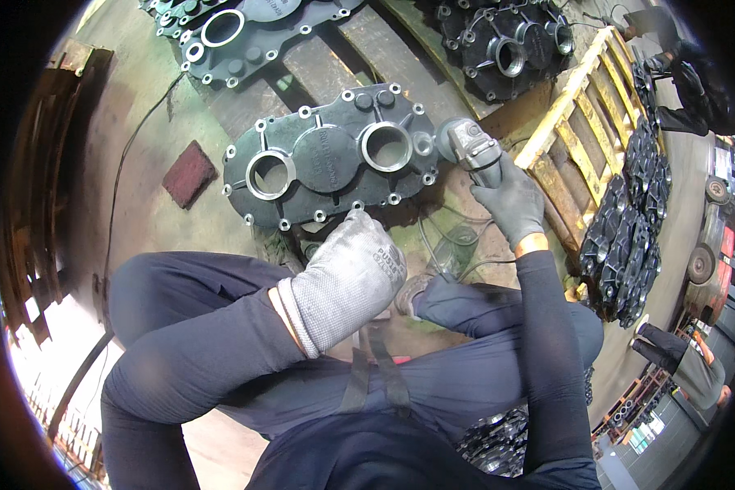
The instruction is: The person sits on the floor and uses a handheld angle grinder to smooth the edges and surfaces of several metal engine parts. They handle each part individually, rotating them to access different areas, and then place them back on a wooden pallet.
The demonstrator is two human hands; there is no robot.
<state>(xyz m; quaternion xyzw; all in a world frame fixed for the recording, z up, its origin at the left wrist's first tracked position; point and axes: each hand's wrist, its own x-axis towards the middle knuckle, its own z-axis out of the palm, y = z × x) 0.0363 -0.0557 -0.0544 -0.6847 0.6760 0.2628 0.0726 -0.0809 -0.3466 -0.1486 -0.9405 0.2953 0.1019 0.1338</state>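
A dark cast metal housing cover (pixel 328 159) lies in front of me, with two large bright-rimmed round openings and small machined bosses along its edge. My left hand (pixel 355 261), in a light grey glove, is closed at the cover's near edge, its fingertips by a boss; the fingers' far side is hidden. In a grey glove, my right hand (pixel 510 200) wraps round the body of an angle grinder (pixel 474 147). The grinder's head is at the cover's right end, close to a small round boss there.
More dark covers lie on a wooden pallet (pixel 367 45) beyond and at upper right. A yellow pallet (pixel 584 122) stands right, beside stacked black castings (pixel 625 237). A dark red abrasive pad (pixel 190 174) lies left on the floor. Cables run nearby. Two other people are at the far right.
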